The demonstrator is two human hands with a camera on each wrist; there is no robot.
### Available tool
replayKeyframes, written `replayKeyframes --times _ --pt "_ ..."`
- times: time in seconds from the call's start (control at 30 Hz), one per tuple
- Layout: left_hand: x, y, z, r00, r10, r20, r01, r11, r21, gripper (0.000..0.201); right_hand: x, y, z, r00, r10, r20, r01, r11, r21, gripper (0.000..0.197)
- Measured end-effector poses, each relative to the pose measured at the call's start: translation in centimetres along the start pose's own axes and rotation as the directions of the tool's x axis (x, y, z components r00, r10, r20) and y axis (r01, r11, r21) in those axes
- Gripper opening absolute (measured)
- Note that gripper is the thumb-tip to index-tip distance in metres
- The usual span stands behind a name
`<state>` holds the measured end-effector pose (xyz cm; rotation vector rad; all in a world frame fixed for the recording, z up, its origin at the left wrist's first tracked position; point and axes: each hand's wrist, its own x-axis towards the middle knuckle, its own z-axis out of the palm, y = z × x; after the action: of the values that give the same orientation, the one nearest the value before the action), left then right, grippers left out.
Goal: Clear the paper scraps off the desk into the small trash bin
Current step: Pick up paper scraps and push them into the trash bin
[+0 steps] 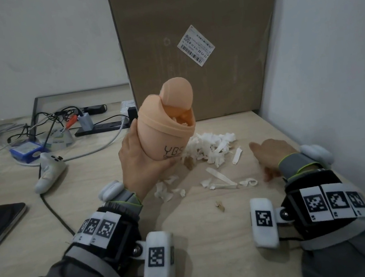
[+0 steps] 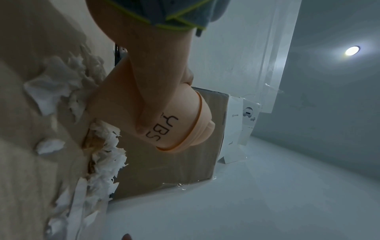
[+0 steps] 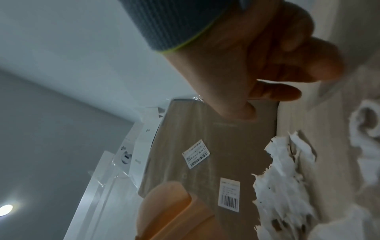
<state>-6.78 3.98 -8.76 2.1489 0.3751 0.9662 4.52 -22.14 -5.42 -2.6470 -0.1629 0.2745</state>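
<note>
The left hand [image 1: 142, 164] grips the small trash bin [image 1: 166, 126] tilted above the worktop [image 1: 190, 242], a few scraps visible inside; most paper scraps [image 1: 210, 146] still lie heaped beside it; the right hand's fingers [image 3: 287, 68] hang loosely curled, empty.

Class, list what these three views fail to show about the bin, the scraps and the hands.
- Trash bin: how full it is, head view, hidden by its lid and rim.
- Right hand: fingertips, head view, tucked under; the wrist view is blurred.
- Paper scraps: number, too small and heaped.
</note>
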Motion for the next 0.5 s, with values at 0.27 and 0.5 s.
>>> replayKeyframes --times 0.27,0.5 --pt "0.3 -0.7 -0.7 0.986 -0.136 -0.092 0.131 0.990 -0.055 0.142 -1.4 -1.9 1.7 0.931 -0.260 0.255 0.126 0.887 0.445 0.039" --pt "0.8 -1.4 -0.8 0.984 -0.137 -0.115 0.123 0.985 -0.121 0.136 -2.2 -2.0 1.2 0.868 -0.475 0.148 0.329 0.772 0.544 0.040"
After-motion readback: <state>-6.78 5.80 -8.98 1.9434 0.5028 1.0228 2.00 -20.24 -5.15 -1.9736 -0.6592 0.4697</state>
